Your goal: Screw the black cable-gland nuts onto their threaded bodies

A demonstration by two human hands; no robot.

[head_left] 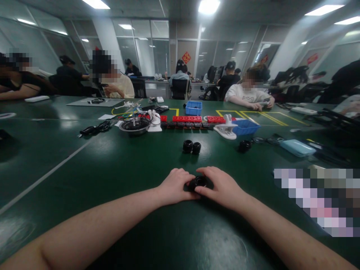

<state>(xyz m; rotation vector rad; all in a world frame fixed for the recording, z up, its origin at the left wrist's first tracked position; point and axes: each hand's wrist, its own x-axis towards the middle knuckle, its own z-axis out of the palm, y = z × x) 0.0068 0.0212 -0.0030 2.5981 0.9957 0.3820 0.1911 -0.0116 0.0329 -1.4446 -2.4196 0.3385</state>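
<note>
Both hands are closed around a short black lens-like cylinder with a round opening on top, low over the green table. From the left side, my left hand grips it, its fingertips partly hidden behind it. My right hand curls around the right side, thumb in front and fingers behind. Just beyond my hands stand two similar black cylinders, a larger one and a smaller one, side by side. Another black cylinder is farther right.
Across the table run red block strips, a metal bowl, a white clip stand and blue bins. A black cable lies left, a light-blue pouch right. Several people sit beyond.
</note>
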